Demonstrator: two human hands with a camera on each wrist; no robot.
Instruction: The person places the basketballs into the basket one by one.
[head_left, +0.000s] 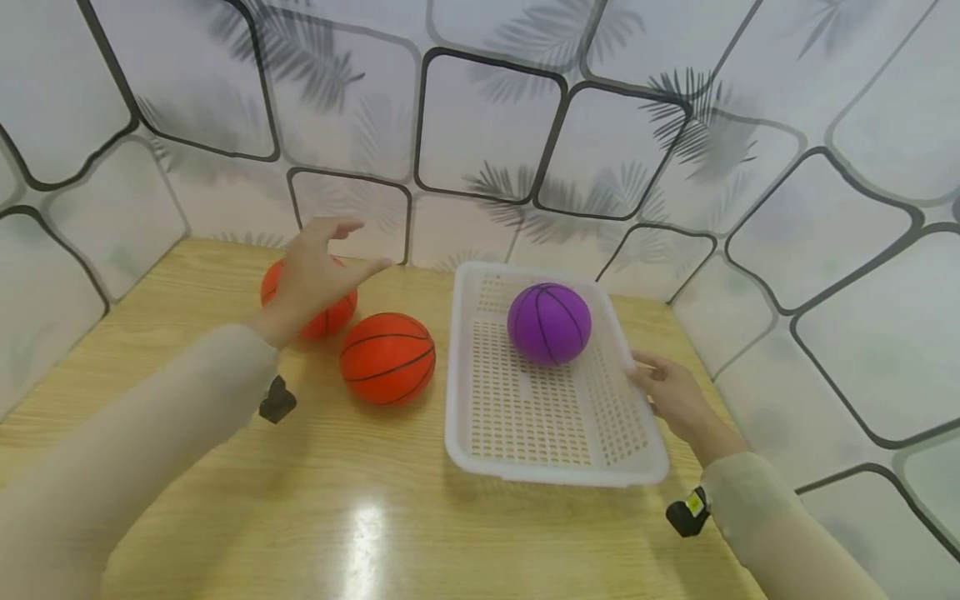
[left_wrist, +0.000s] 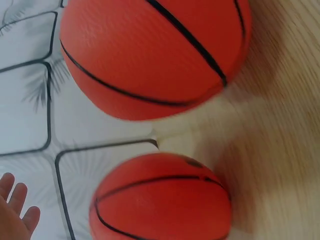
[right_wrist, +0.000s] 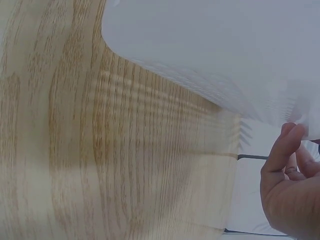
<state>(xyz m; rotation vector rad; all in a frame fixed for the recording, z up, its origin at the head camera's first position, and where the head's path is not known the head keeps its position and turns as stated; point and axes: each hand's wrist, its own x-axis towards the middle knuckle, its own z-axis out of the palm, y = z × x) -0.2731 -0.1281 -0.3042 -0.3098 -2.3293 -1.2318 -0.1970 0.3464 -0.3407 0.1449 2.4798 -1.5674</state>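
left hand (head_left: 309, 279): fingers spread, holding nothing; rear ball (head_left: 330, 317), red, partly hidden behind it; front ball (head_left: 387, 360), red, to its right; basket (head_left: 546, 474), white, purple ball (head_left: 549, 324) inside; right hand (head_left: 678, 400): gripping the basket, purple ball to its left

Rear orange ball (head_left: 337, 312): partly hidden behind your left hand (head_left: 311, 271). Left wrist view: front orange ball (left_wrist: 155, 55) cropped at top, rear at bottom, hand at left. Right wrist view: white basket (right_wrist: 215, 45) cropped top and right, your right hand (right_wrist: 290, 185) at right.
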